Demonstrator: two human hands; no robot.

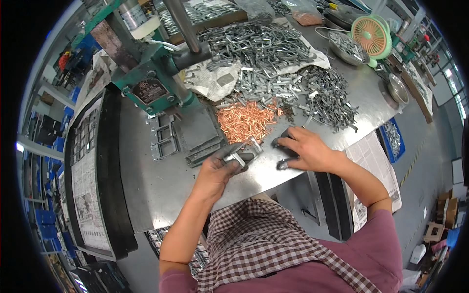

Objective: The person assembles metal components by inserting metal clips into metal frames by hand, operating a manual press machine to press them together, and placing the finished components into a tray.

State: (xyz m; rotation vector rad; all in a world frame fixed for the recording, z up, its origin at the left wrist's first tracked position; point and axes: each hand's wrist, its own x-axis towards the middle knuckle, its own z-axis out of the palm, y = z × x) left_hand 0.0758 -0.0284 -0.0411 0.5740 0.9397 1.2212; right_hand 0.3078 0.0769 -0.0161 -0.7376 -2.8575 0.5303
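My left hand (218, 172) grips a small silvery metal bracket (238, 158) above the near edge of the steel table. Its thumb and fingers close round the bracket's lower part. My right hand (312, 149) is a little to the right, apart from the bracket, with dark-tipped thumb and fingers spread over the tabletop. I see nothing between them. Just beyond both hands is a heap of small copper-coloured pins (244, 121). Dark metal clips (328, 100) lie piled to its right, and shiny metal pieces (268, 84) behind it.
A green bench press (146, 88) stands at the left, with a flat metal plate (198, 127) by it and finished-looking frames (164, 138) beside that. Dark strips (259, 44) are heaped on newspaper at the back. A fan (372, 39) and metal bowl (348, 48) stand far right.
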